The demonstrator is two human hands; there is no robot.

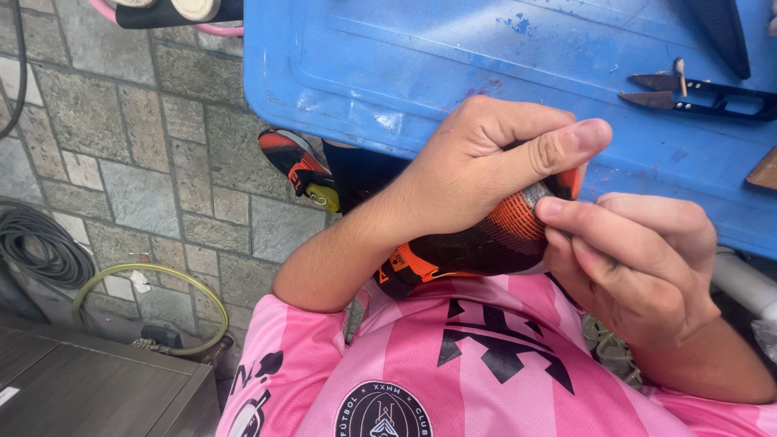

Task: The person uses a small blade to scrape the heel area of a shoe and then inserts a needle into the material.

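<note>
Pink striped jersey [453, 356] bottom of frame, black-orange shoe [486, 239] centre frame above it, left hand [477, 166] fingers clamped over shoe, right hand [639, 251] fingers pinching its toe, thread snips [700, 93] on blue bench [405, 65] upper right.

An orange-and-black knit shoe [486, 239] lies tilted, toe toward two o'clock, heel toward eight, against the pink shirt below the blue lid.
</note>
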